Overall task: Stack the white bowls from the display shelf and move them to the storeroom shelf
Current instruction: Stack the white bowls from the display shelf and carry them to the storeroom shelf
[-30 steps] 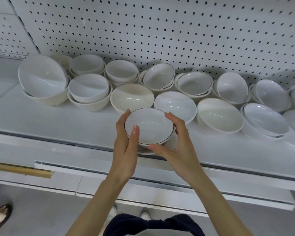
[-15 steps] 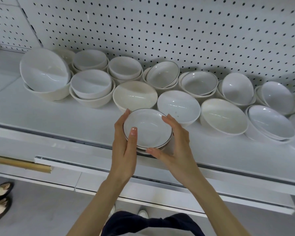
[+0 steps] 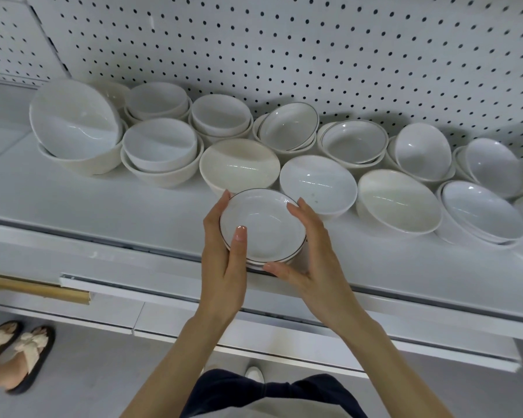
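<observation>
Now in hand: a stack of shallow white ceramic bowls with thin dark rims (image 3: 263, 227), at the front edge of the white metal display shelf (image 3: 103, 206); I cannot tell whether it rests there or is just clear.
Left hand (image 3: 224, 260): curled round the stack's left side, thumb hooked over the near rim.
Right hand (image 3: 314, 260): cups the right side, thumb at the lower near edge.
Neighbours: a cream glazed bowl (image 3: 239, 164) and a glossy white bowl (image 3: 317, 182) just behind; more nested bowls along the white pegboard wall (image 3: 314, 55).
Step, as I judge it: gathering this stack for carrying.
Doing it well: seat the bowls squarely, support from beneath, hold level, and draw straight back so the knuckles miss the bowls behind.
Risk: glazed ware slides; a tilt could shed the top bowl.
</observation>
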